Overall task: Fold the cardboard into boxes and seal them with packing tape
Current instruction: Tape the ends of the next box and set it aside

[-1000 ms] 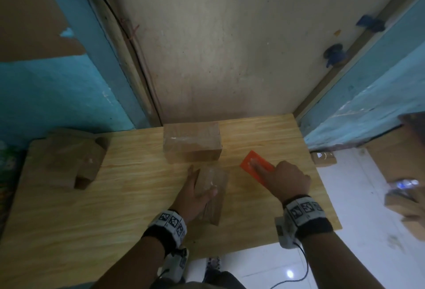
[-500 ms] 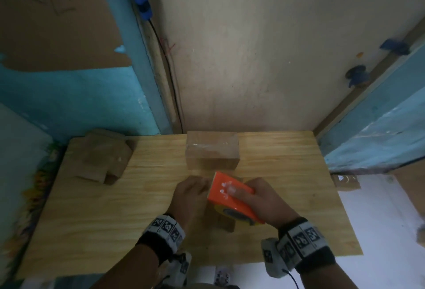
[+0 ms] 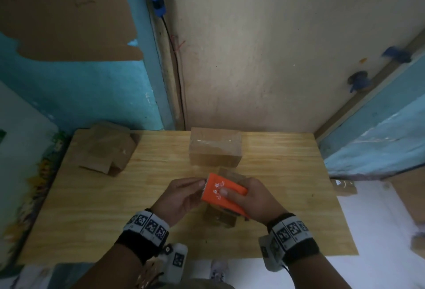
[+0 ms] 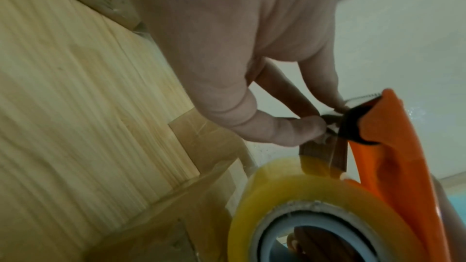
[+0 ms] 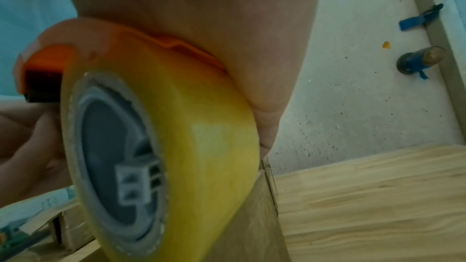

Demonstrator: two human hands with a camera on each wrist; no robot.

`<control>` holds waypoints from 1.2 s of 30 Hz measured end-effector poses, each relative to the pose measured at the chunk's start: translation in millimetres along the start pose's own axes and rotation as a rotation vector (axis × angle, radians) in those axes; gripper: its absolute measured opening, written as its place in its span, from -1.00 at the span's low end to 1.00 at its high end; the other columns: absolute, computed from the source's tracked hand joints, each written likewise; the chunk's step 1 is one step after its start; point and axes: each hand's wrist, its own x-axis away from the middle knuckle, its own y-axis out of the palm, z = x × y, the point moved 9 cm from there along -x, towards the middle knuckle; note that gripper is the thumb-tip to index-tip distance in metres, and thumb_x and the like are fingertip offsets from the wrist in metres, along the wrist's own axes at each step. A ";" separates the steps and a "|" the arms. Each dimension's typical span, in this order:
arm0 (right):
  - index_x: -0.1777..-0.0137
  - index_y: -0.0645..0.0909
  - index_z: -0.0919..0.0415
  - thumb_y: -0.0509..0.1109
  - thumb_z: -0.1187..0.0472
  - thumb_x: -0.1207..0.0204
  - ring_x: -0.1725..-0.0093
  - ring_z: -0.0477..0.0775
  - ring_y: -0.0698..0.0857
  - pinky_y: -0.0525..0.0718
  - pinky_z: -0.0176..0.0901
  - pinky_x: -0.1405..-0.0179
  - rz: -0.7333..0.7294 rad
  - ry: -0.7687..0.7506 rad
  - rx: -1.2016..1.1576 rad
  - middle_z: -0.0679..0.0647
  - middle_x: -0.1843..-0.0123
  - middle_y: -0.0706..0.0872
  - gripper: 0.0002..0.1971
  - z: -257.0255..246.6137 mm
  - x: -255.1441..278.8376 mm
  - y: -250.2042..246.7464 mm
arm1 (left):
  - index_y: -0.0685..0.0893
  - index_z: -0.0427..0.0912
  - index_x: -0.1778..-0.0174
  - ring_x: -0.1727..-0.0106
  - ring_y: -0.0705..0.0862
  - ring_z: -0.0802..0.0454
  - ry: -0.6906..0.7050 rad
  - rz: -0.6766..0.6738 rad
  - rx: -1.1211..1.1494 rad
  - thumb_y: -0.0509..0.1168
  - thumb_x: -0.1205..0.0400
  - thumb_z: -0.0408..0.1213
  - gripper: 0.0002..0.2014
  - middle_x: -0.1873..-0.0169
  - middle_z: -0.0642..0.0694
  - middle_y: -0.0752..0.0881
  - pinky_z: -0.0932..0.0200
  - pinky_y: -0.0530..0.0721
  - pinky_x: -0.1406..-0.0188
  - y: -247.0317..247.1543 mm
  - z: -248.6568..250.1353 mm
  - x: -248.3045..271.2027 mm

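My right hand (image 3: 232, 194) grips the orange tape dispenser (image 3: 218, 191), thumb on top, holding it just above a small cardboard box (image 3: 222, 218) on the wooden table (image 3: 287, 185). The left hand (image 3: 197, 184) is at the dispenser's serrated edge. In the left wrist view, thumb and finger of that left hand (image 4: 325, 128) pinch the loose tape end beside the blade, above the yellowish tape roll (image 4: 315, 196). The right wrist view shows the tape roll (image 5: 181, 127) under my palm and the box (image 5: 252, 222) below it.
A taped brown box (image 3: 215, 148) stands at the table's back middle, close behind the small box. Flat folded cardboard pieces (image 3: 108, 150) lie at the back left corner. More boxes sit on the white floor to the right (image 3: 343, 186). A wall rises right behind the table.
My right hand lifted the dispenser off the table and brought it left over the small box. The left hand left the box top and moved to the tape end.
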 end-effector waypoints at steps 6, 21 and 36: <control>-0.09 0.81 0.02 0.52 -0.55 -0.35 0.27 0.07 0.90 0.77 -0.08 0.44 -0.004 0.037 -0.002 0.05 0.11 0.92 -0.36 4.3 -2.2 2.8 | 0.85 -0.36 -0.15 -0.13 0.84 -0.21 -0.035 -0.013 -0.023 0.37 -0.61 -0.30 -0.72 -0.17 -0.42 0.80 0.04 0.85 -0.01 -0.9 6.8 2.5; -0.05 0.80 0.06 0.51 -0.51 -0.43 0.30 0.12 0.90 0.82 0.03 0.41 -0.015 0.044 0.046 0.07 0.17 0.91 -0.40 -0.4 -1.4 5.9 | 0.80 -0.46 -0.11 -0.06 0.87 -0.18 -0.015 0.082 -0.203 0.54 -0.47 -0.45 -0.70 -0.03 -0.32 0.87 0.13 0.84 0.09 -14.7 24.9 9.1; 0.01 0.84 0.16 0.47 -0.64 -0.29 0.27 0.15 0.90 0.86 0.08 0.34 -0.001 0.035 0.024 0.13 0.16 0.91 -0.20 -7.4 16.6 -5.5 | 0.81 -0.48 -0.11 -0.01 0.88 -0.18 -0.090 0.083 -0.356 0.52 -0.51 -0.57 -0.74 -0.01 -0.39 0.86 0.11 0.87 0.05 -32.6 60.8 6.6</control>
